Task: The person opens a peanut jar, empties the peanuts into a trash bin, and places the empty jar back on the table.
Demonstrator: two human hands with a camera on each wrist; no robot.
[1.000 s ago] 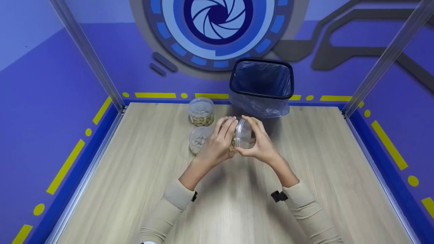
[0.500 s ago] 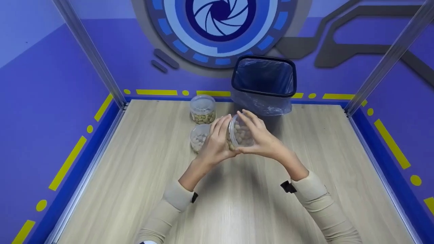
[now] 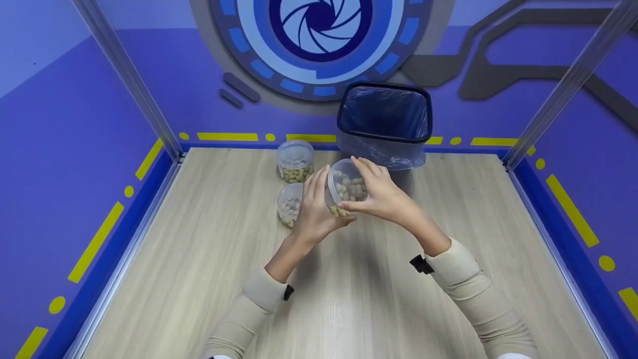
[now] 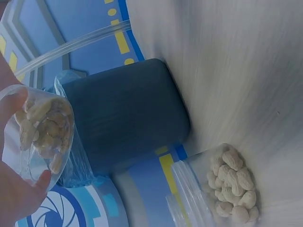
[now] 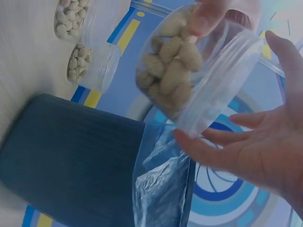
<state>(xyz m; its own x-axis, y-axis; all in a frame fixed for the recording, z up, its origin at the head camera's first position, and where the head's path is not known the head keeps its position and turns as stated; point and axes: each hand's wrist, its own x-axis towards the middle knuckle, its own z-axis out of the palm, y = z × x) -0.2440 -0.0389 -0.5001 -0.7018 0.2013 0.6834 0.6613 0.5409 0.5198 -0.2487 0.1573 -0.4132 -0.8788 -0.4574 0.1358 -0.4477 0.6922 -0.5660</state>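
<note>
A clear round jar (image 3: 350,187) of nuts hangs tilted above the table, its lid side facing the head camera. The left hand (image 3: 315,207) grips its body from the left; in the right wrist view this hand's fingers (image 5: 204,21) press on the jar's wall (image 5: 173,64). From the right, the right hand (image 3: 383,195) holds the lid rim between spread thumb and fingers; the right wrist view shows it (image 5: 255,142) around the whitish lid (image 5: 225,82). Nuts also show through the jar (image 4: 47,125) in the left wrist view.
Two more clear jars with nuts stand left of the hands, one (image 3: 295,162) behind the other (image 3: 289,205). A dark bin (image 3: 384,139) with a plastic liner is behind the hands. Metal-edged, patterned panels surround the wooden table (image 3: 209,239).
The held jar has tipped so its lid side turns toward the head camera, and it has shifted slightly up and left. The right hand and forearm have swung round with it.
</note>
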